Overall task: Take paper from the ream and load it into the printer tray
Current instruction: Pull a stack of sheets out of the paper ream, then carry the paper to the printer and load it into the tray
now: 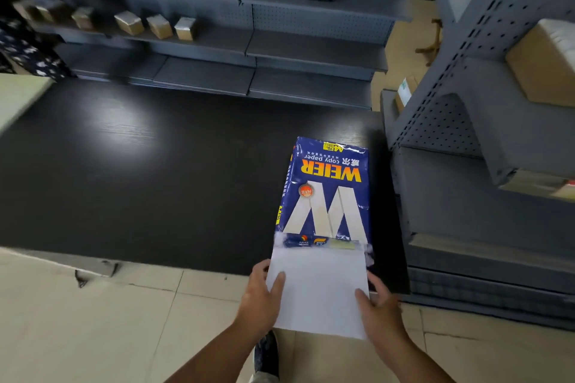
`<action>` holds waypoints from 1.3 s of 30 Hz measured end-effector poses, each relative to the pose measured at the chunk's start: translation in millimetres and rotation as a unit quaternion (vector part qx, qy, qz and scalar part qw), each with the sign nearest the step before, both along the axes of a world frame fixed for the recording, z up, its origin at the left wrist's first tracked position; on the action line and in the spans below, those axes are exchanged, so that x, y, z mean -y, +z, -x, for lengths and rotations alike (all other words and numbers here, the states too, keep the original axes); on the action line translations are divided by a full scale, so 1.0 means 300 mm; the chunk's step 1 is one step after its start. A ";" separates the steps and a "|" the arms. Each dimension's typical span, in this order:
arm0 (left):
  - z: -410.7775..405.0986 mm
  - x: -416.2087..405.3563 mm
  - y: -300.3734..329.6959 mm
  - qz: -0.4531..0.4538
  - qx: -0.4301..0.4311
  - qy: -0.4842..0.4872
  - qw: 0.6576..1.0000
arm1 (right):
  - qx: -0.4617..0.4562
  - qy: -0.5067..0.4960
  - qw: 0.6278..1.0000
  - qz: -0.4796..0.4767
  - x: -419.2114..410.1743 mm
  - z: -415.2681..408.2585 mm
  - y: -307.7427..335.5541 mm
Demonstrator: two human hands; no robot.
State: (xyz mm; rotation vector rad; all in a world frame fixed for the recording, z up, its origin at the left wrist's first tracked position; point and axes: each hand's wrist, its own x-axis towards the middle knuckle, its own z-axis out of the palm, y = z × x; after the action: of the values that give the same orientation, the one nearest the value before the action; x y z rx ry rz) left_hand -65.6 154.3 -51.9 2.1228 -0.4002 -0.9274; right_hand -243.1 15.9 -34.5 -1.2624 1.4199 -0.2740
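A blue ream of copy paper [326, 190] lies on the black table [140, 171] near its right front corner, its torn end facing me. A stack of white paper [320, 286] sticks out of that open end, past the table's front edge. My left hand [259, 298] grips the stack's left edge, thumb on top. My right hand [378, 305] grips its right edge, thumb on top as well. No printer or printer tray shows in this view.
Grey pegboard shelving [280, 40] runs behind the table, holding small boxes [158, 25] and two dark items. Another grey shelf unit [485, 134] with cardboard boxes stands right beside the ream. Beige floor tiles [93, 320] lie below, with my shoe [266, 354] visible.
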 end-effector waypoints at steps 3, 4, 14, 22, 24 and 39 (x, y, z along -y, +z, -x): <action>0.055 -0.021 0.007 -0.012 -0.018 0.015 1.000 | 0.006 -0.006 1.000 0.018 -0.052 0.072 0.001; 0.080 -0.036 0.002 -0.016 -0.011 -0.003 1.000 | 0.009 0.001 1.000 0.025 -0.065 0.105 -0.006; 0.477 -0.362 0.076 0.019 0.088 0.082 0.993 | 0.062 0.141 0.986 0.071 -0.273 0.370 0.071; 0.527 -0.762 0.170 0.009 0.134 0.228 0.964 | 0.096 0.292 0.948 0.076 -0.527 0.217 0.125; 0.518 -0.888 0.199 0.020 0.149 0.277 0.949 | 0.113 0.322 0.938 0.059 -0.630 0.129 0.152; 0.320 -1.679 0.277 0.030 0.165 0.553 0.816 | 0.158 0.590 0.791 0.043 -1.456 -0.511 0.335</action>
State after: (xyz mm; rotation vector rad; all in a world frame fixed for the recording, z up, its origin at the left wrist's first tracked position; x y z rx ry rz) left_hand -161.5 658.2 31.2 1.9602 0.6188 0.1400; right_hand -89.7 452.8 66.1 -1.8341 0.1520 0.3132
